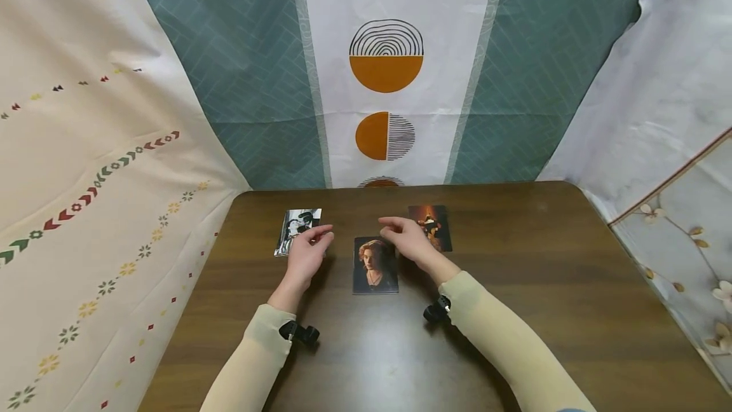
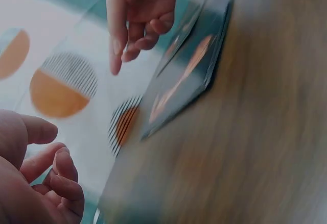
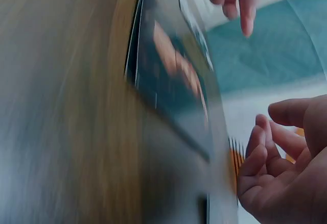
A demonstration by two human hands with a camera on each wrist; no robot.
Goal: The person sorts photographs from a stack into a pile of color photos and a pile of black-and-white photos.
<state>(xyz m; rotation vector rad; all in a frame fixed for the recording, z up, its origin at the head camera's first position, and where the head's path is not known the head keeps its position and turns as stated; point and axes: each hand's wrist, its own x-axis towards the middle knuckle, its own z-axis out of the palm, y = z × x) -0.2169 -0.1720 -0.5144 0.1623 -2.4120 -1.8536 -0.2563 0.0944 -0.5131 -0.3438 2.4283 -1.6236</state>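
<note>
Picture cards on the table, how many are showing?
3: a black-and-white card at left, a portrait card in the middle, an orange-toned card at right. Others may be hidden underneath.

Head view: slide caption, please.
Empty left hand and right hand above a table with a portrait, a black-and-white picture and an orange-lit picture.

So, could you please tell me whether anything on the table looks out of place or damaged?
Nothing looks spilled or visibly damaged. Only the portrait card sits slightly out of line, closer to the head camera than the black-and-white card and orange-lit card.
</note>
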